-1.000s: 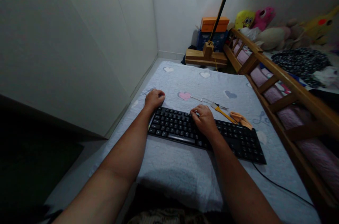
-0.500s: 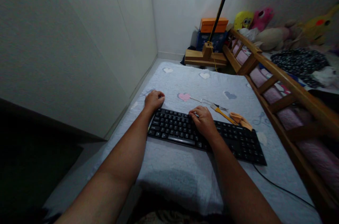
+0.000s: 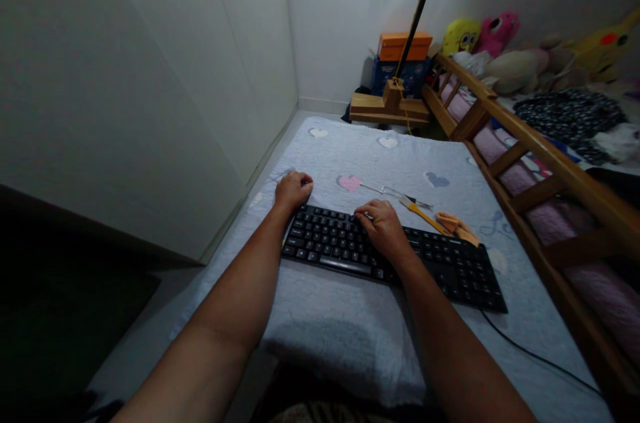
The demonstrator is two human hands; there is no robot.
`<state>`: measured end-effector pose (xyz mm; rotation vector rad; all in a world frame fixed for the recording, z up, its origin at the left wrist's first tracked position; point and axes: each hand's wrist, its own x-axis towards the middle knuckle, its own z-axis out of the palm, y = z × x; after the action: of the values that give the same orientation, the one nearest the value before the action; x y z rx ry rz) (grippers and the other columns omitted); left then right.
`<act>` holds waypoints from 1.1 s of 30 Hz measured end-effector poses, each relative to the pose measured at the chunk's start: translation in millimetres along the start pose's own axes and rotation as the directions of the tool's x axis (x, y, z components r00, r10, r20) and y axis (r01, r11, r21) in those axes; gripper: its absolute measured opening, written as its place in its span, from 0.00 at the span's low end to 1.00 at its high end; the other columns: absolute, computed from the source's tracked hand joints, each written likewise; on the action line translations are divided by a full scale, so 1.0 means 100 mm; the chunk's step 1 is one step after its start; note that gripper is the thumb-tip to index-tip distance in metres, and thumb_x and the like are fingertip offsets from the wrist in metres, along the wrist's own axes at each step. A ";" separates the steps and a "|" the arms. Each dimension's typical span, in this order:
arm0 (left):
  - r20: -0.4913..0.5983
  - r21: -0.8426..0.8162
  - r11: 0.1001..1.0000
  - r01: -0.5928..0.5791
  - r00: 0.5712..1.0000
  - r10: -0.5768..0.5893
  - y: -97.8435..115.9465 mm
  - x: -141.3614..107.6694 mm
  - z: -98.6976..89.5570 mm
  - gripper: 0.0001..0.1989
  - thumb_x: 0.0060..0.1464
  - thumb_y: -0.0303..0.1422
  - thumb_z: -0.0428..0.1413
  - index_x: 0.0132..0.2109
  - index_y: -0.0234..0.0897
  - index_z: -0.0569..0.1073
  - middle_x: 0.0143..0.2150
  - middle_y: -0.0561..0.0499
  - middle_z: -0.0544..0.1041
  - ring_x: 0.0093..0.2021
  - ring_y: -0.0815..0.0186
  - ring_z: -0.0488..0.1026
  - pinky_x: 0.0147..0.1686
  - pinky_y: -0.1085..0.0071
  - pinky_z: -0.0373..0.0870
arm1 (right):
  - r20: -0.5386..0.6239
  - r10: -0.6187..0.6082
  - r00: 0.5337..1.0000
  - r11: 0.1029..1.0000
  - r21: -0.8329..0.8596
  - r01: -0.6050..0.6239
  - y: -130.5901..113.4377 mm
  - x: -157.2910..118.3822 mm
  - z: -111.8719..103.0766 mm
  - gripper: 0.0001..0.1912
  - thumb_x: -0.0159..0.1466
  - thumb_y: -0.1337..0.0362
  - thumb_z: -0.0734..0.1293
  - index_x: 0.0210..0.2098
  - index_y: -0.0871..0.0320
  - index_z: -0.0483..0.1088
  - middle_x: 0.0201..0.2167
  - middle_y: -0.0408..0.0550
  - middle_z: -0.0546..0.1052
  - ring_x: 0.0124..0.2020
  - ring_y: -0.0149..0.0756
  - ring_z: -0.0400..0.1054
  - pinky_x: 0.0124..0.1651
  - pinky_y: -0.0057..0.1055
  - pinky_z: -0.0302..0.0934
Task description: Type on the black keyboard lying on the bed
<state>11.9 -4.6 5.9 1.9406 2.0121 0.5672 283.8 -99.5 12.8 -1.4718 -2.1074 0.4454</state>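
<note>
A black keyboard (image 3: 330, 240) lies at a slant on the cloth-covered table (image 3: 320, 316). At its upper left corner rests my left hand (image 3: 294, 190), with curled fingers; whatever they may grip is hidden. My right hand (image 3: 383, 226) lies over the middle of the keyboard, its thumb and fingertips pinched together near the top row of keys. Anything between those fingertips is too small to make out. Behind the keyboard are a brush with a yellow handle (image 3: 424, 214), a thin metal tool (image 3: 373, 188) and a folded orange-brown cloth (image 3: 457, 228).
A black cable (image 3: 540, 358) runs from the keyboard to the lower right. Along the right stands a wooden bed rail (image 3: 545, 156) with plush toys beyond it. A wooden stand (image 3: 390, 103) with a black pole and an orange box (image 3: 405, 46) are behind the table.
My right hand's fingertips have shifted slightly left along the top of the keyboard. The whole view has moved a little; my left hand stays at the corner.
</note>
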 end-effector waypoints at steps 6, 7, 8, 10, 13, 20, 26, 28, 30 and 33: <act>-0.009 -0.012 1.000 0.000 1.000 0.000 0.00 0.00 0.00 0.12 0.65 0.33 0.61 0.50 0.43 0.88 0.52 0.44 0.83 0.57 0.53 0.80 0.63 0.60 0.76 | 0.030 -0.024 0.999 0.999 -0.037 0.025 -0.05 0.09 0.00 0.10 0.75 0.68 0.72 0.44 0.51 0.87 0.45 0.53 0.86 0.52 0.50 0.75 0.59 0.46 0.66; -0.010 -0.013 1.000 -0.001 1.000 0.001 0.00 0.00 0.00 0.12 0.65 0.33 0.61 0.50 0.43 0.88 0.52 0.44 0.83 0.57 0.53 0.80 0.63 0.60 0.76 | 0.036 -0.021 0.999 0.999 -0.047 0.023 -0.06 0.10 -0.01 0.09 0.75 0.68 0.72 0.43 0.51 0.87 0.45 0.53 0.86 0.52 0.49 0.75 0.59 0.45 0.66; -0.009 -0.013 1.000 -0.003 1.000 0.003 0.00 0.00 -0.01 0.13 0.65 0.33 0.61 0.51 0.43 0.88 0.52 0.44 0.83 0.58 0.53 0.80 0.63 0.61 0.76 | 0.042 -0.018 0.999 0.998 -0.058 0.020 -0.07 0.12 -0.01 0.09 0.75 0.68 0.73 0.43 0.51 0.88 0.45 0.53 0.86 0.52 0.49 0.75 0.59 0.45 0.66; -0.001 -0.009 1.000 0.000 1.000 0.000 0.01 -0.01 -0.01 0.13 0.66 0.33 0.61 0.52 0.42 0.89 0.54 0.44 0.83 0.59 0.52 0.81 0.64 0.60 0.76 | 0.056 -0.012 0.998 0.997 -0.077 0.017 -0.09 0.16 -0.03 0.09 0.75 0.68 0.73 0.43 0.52 0.88 0.45 0.54 0.86 0.51 0.49 0.76 0.59 0.44 0.65; 0.016 0.006 1.000 0.007 1.000 -0.007 0.03 -0.03 -0.03 0.15 0.67 0.34 0.60 0.54 0.41 0.88 0.56 0.43 0.84 0.60 0.52 0.81 0.65 0.60 0.75 | 0.079 -0.007 0.997 0.995 -0.099 0.015 -0.12 0.20 -0.03 0.10 0.75 0.68 0.72 0.43 0.53 0.88 0.45 0.54 0.86 0.51 0.49 0.75 0.58 0.44 0.65; 0.017 0.036 0.999 0.007 1.000 -0.007 0.05 -0.04 -0.04 0.15 0.68 0.33 0.59 0.56 0.43 0.88 0.57 0.44 0.84 0.61 0.54 0.80 0.65 0.62 0.74 | 0.043 -0.015 0.999 0.997 -0.081 0.019 -0.14 0.14 0.04 0.11 0.75 0.68 0.70 0.43 0.53 0.87 0.45 0.55 0.86 0.52 0.50 0.75 0.58 0.44 0.65; 0.009 0.026 1.000 0.008 1.000 -0.008 0.03 -0.02 -0.01 0.16 0.67 0.33 0.59 0.56 0.41 0.88 0.58 0.43 0.84 0.61 0.53 0.80 0.66 0.60 0.74 | 0.039 -0.014 0.999 0.999 -0.047 0.016 -0.17 0.06 0.02 0.12 0.75 0.69 0.69 0.42 0.53 0.87 0.44 0.54 0.86 0.53 0.51 0.75 0.59 0.45 0.65; 0.007 0.022 1.000 0.011 1.000 -0.011 0.02 -0.02 0.00 0.15 0.67 0.33 0.59 0.56 0.42 0.88 0.58 0.43 0.84 0.61 0.53 0.80 0.65 0.61 0.75 | 0.049 -0.015 0.999 0.999 -0.038 0.017 -0.19 0.05 0.01 0.12 0.75 0.69 0.69 0.42 0.53 0.87 0.44 0.54 0.86 0.52 0.50 0.76 0.59 0.45 0.65; 0.004 0.020 1.000 0.010 1.000 -0.010 0.02 -0.01 0.00 0.15 0.67 0.33 0.60 0.55 0.42 0.88 0.57 0.44 0.84 0.61 0.54 0.81 0.65 0.61 0.75 | 0.060 -0.022 0.998 0.999 -0.029 0.023 -0.20 0.04 0.00 0.12 0.75 0.69 0.69 0.41 0.53 0.87 0.43 0.54 0.86 0.51 0.50 0.76 0.59 0.45 0.65; 0.000 0.018 1.000 0.008 1.000 -0.008 0.01 0.00 0.01 0.15 0.67 0.33 0.60 0.55 0.43 0.88 0.56 0.45 0.84 0.60 0.54 0.81 0.64 0.61 0.75 | 0.066 -0.028 0.997 0.999 -0.018 0.029 -0.20 0.04 0.00 0.12 0.74 0.70 0.70 0.42 0.53 0.87 0.44 0.54 0.86 0.51 0.50 0.76 0.59 0.45 0.65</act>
<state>12.9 -5.0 5.8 1.9423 2.0307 0.5487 267.8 -103.0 24.8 -1.4538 -2.1866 0.4700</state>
